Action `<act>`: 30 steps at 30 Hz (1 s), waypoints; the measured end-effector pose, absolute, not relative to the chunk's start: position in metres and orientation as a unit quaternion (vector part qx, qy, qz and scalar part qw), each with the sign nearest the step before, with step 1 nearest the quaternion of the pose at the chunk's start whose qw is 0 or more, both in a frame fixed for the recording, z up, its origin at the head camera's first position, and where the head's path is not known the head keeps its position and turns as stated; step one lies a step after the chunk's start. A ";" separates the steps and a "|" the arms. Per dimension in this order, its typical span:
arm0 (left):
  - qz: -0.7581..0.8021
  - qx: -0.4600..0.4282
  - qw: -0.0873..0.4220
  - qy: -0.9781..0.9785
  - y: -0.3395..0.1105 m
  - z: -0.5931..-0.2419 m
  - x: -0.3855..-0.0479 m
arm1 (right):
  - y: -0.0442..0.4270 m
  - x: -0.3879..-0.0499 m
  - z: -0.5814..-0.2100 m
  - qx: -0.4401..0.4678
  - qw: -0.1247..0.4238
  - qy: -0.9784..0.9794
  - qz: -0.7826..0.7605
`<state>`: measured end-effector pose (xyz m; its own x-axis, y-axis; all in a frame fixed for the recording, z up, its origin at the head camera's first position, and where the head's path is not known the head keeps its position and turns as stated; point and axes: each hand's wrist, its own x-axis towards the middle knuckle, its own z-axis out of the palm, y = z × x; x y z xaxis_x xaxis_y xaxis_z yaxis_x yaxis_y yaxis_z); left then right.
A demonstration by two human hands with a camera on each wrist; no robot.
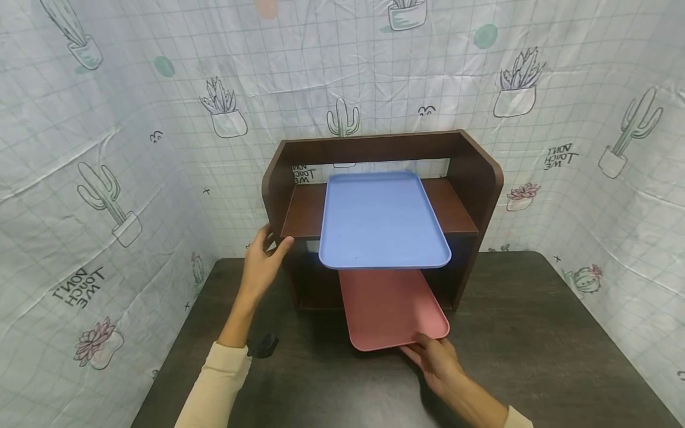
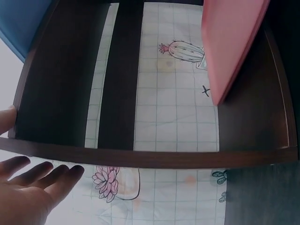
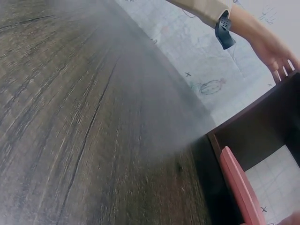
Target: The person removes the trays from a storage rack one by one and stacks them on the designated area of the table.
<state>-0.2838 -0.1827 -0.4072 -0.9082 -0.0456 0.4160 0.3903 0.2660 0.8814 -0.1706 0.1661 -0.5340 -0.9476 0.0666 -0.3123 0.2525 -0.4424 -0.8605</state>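
A dark brown two-level shelf holds a blue tray on its upper board, the tray's front sticking out. Below it, a pink-red tray lies partly inside the lower compartment and juts forward. My right hand pinches that tray's front right edge, thumb on top and fingers underneath. At the shelf's left side, my left hand holds the side panel, thumb on the inner side and fingers outside. The right wrist view shows the pink-red tray from low down.
The shelf stands on a dark wood-grain table. A cloth printed with cacti hangs behind and on both sides. A small black object shows beside the left sleeve, and a black strapped device at that wrist.
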 end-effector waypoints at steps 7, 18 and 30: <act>-0.606 -0.115 0.178 -0.767 -0.179 -0.405 -0.284 | 0.168 -0.169 -0.534 0.166 0.021 0.543 -0.823; -0.603 -0.108 0.169 -0.772 -0.181 -0.405 -0.282 | 0.173 -0.170 -0.532 0.187 -0.010 0.522 -0.832; -0.605 -0.115 0.172 -0.769 -0.182 -0.406 -0.284 | 0.186 -0.168 -0.528 0.222 -0.065 0.500 -0.835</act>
